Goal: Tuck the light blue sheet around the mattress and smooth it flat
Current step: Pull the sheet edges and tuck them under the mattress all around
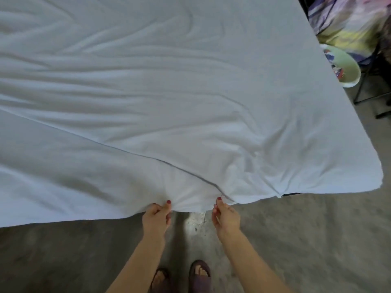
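The light blue sheet [169,85] covers the whole mattress and fills most of the view, with long wrinkles across it and a dark crease running diagonally toward the near edge. My left hand [157,216] pinches the sheet's near edge, thumb on top. My right hand [225,216] grips the same edge a short way to the right. The fabric bunches between the two hands. The mattress itself is hidden under the sheet; only a dark sliver shows under the near right corner [292,194].
Grey concrete floor [317,240] runs along the near side and the right side of the bed. A pile of colourful fabric [349,24] and a pale green cushion [347,68] sit on a dark frame at the upper right. My sandalled feet [198,273] stand below.
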